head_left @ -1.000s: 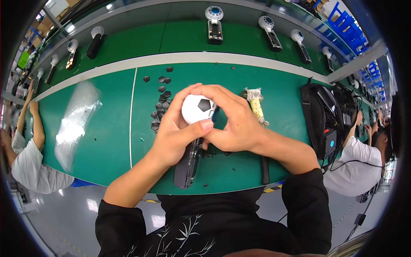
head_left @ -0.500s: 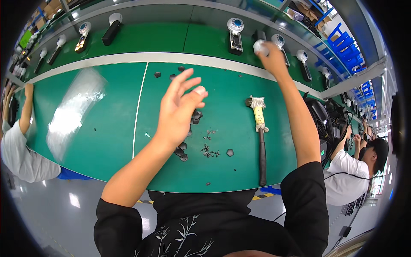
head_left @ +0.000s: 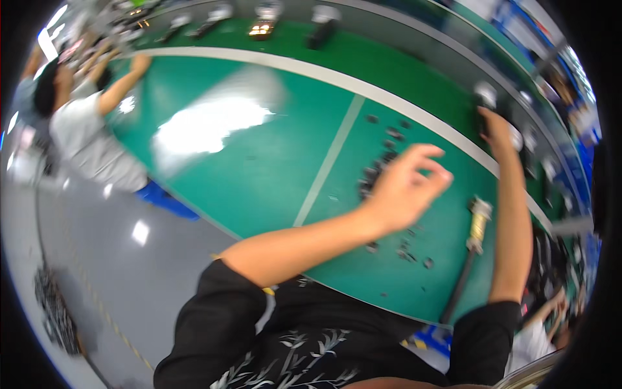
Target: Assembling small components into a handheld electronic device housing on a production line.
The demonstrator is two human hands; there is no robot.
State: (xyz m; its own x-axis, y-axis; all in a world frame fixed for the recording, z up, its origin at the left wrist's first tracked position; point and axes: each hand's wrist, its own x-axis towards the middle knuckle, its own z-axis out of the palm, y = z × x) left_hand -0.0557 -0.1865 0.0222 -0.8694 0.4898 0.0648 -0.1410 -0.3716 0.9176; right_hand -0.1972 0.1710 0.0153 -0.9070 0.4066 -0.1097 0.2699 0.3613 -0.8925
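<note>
Touching the dark handle (head_left: pixel 483 122), probably the best hold on a seemingly light, stiff white-headed device (head_left: pixel 485 96) at the green ledge (head_left: pixel 402 71), the right hand (head_left: pixel 498 135) shows an unclear grip; the left hand's (head_left: pixel 407 191) parted fingers hold nothing.

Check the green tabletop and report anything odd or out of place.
Small dark bits lie scattered left of the hammer, looser than the dark pieces bunched beyond them, so they look untidy. The hammer's wrapped upper end, yellow and pale, looks makeshift. Blur leaves any damage unclear.
</note>
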